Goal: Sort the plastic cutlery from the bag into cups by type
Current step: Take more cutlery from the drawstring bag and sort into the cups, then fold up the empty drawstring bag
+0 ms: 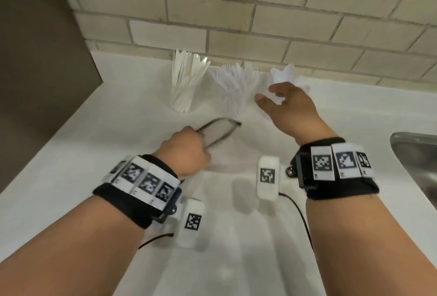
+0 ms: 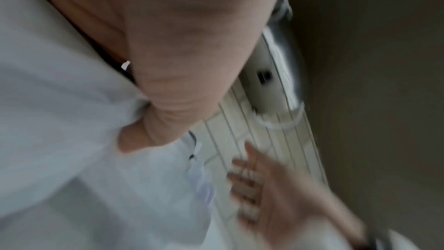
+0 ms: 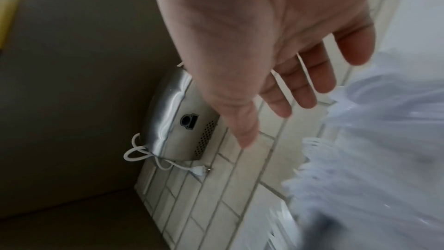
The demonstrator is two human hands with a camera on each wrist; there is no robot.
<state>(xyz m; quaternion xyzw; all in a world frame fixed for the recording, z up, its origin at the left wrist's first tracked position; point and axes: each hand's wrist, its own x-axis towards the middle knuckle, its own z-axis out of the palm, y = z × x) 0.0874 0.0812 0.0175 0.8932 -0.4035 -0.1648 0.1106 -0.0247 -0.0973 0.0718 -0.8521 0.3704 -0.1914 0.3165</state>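
Hovering with fingers spread and holding nothing, the right hand (image 1: pixel 286 104) sat just near of the far-right cup (image 1: pixel 283 78); the left hand (image 1: pixel 186 151) gripped what seemed the emptied bag (image 1: pixel 220 128), nearer on the bench (image 1: pixel 71 177).

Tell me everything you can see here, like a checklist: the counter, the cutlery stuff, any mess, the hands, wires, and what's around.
Surface: white counter.
Job's things: three clear cups by the wall: knives cup, forks cup, third cup, its contents blurred; clear bag with a dark rim.
Clutter: nothing seen.
Hands: left hand grips the bag's rim; right hand open near the third cup, holding nothing.
Cables: black wires from the wrist cameras; white cord.
Surroundings: tile wall, sink, steel wall unit.
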